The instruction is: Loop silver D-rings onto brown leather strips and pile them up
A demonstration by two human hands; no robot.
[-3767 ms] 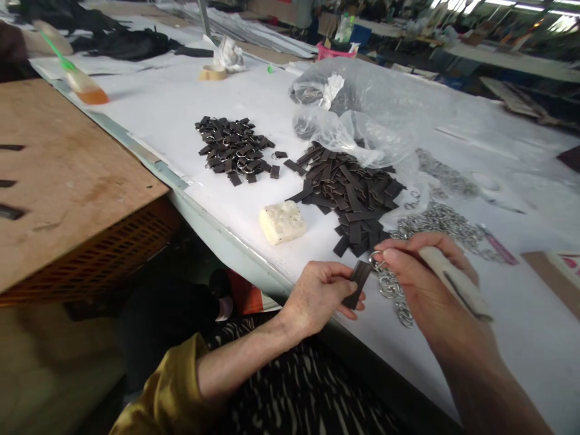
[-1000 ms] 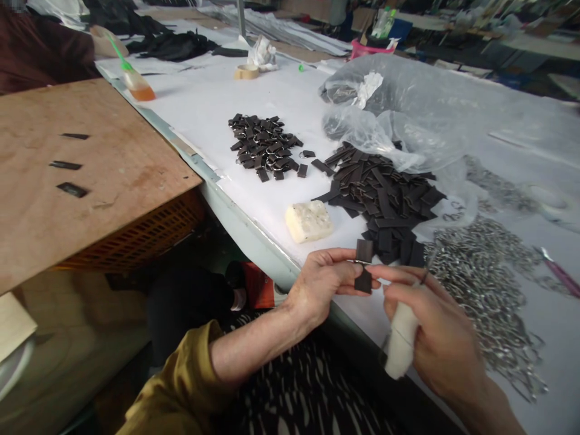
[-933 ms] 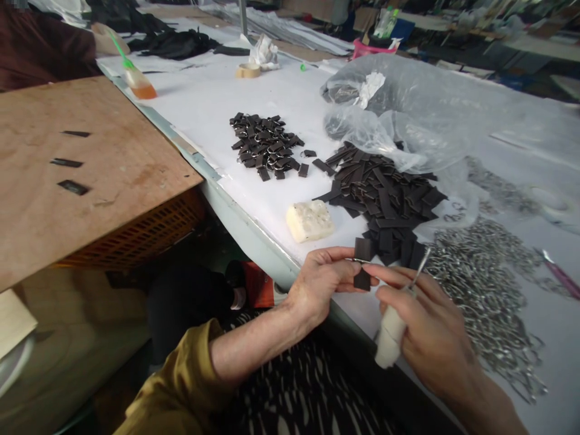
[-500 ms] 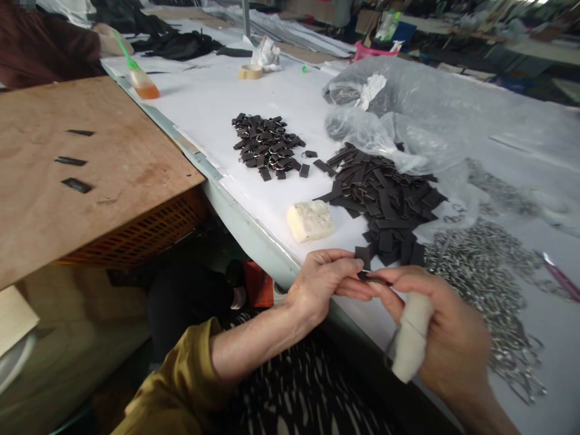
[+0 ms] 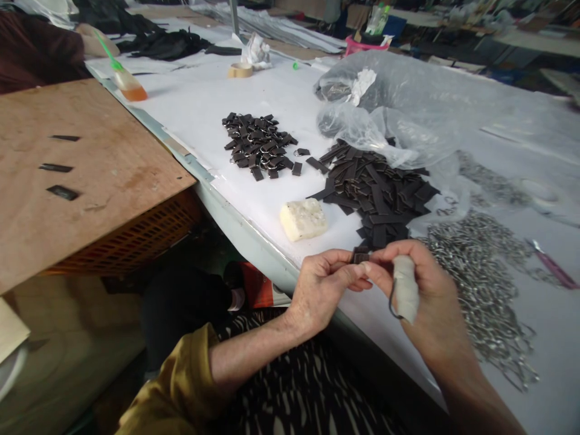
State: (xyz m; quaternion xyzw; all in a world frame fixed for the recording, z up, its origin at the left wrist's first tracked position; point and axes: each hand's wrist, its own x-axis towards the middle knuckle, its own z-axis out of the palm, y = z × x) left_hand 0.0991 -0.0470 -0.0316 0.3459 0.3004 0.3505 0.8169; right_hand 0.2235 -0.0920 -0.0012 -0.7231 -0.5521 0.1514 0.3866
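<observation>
My left hand (image 5: 319,293) is closed, pinching a small dark strip (image 5: 360,255) between thumb and fingers above the table edge. On the strip's other side the thumb and fingertips of my right hand (image 5: 437,305) meet it. Also lodged in my right hand is a tool with a white-wrapped handle (image 5: 406,293) and a thin dark loop; its working end is hidden. Just beyond the fingers lies a heap of flat dark strips (image 5: 378,196). Loose metal rings (image 5: 483,290) are piled to the right. Farther left, dark strips folded around rings (image 5: 260,145) form another pile.
A pale yellow block (image 5: 303,220) sits near the table edge. A clear plastic bag (image 5: 408,90) lies behind the heap, and a purple-handled tool (image 5: 557,269) at right. A bottle of orange liquid (image 5: 129,84) and a tape roll (image 5: 240,70) stand farther back. Another person's hand (image 5: 97,41) shows upper left.
My hands have drawn closer together, and the right has risen and turned. The strip now looks shorter and more compact between the fingers. The whole view has shifted slightly.
</observation>
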